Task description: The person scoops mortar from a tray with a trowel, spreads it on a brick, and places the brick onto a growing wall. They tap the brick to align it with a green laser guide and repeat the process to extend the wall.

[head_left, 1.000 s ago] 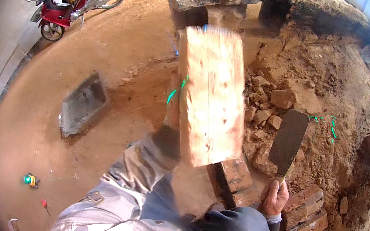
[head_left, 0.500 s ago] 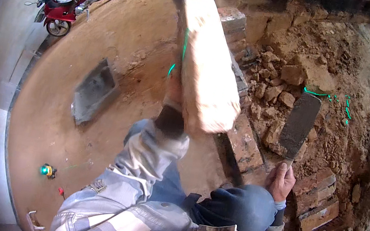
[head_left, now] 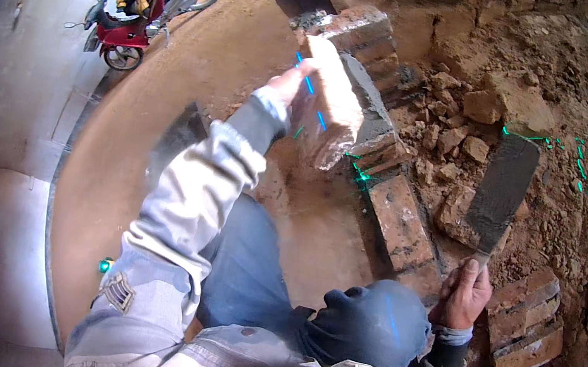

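My left hand (head_left: 288, 90) grips a brick (head_left: 335, 104) from its left side, with the arm stretched forward. That brick is tilted and held just left of a low brick wall (head_left: 401, 222). Grey mortar (head_left: 368, 102) covers the wall's top beside it. I cannot tell whether the brick touches the wall. On the other side, my right hand (head_left: 465, 294) is closed round the handle of a trowel (head_left: 503, 193). Its long blade points away from me, is smeared with grey mortar, and hangs over the rubble.
Broken clods and earth (head_left: 469, 128) lie right of the wall. Several stacked bricks (head_left: 525, 322) are at the near right. A mortar pan (head_left: 180, 136) is partly hidden behind my left sleeve. A red motorcycle (head_left: 131, 37) stands far left. Green and blue light lines cross the scene.
My left hand has lowered the brick away from me, down toward the mortar on the wall. The right hand keeps the trowel in much the same place. The whole view has shifted slightly.
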The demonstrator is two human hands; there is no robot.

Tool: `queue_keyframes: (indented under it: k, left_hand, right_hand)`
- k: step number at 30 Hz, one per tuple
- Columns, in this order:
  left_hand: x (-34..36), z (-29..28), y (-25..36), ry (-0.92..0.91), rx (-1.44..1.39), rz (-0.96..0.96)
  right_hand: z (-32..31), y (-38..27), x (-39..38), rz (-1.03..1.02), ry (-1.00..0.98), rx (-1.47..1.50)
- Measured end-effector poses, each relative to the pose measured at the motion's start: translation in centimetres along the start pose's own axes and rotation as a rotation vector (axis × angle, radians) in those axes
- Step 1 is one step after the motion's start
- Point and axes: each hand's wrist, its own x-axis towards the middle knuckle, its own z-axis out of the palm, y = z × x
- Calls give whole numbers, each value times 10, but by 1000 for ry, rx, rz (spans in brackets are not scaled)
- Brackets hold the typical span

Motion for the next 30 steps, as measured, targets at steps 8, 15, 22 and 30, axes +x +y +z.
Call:
queue_keyframes:
  k: [8,15,22,30]
  left_hand:
    - [52,70,9,525,993,-104]
    - [122,32,12,369,1220,-211]
    - [158,-7,10,375,1348,-179]
    - [124,45,4,391,1211,-153]
  right_hand:
    - [-21,-28,-7,-70,46,32]
    - [-34,-8,-25,18,-33,-7]
    - [-27,6,-24,88,-67,-25]
    - [-20,7,-15,80,-38,-80]
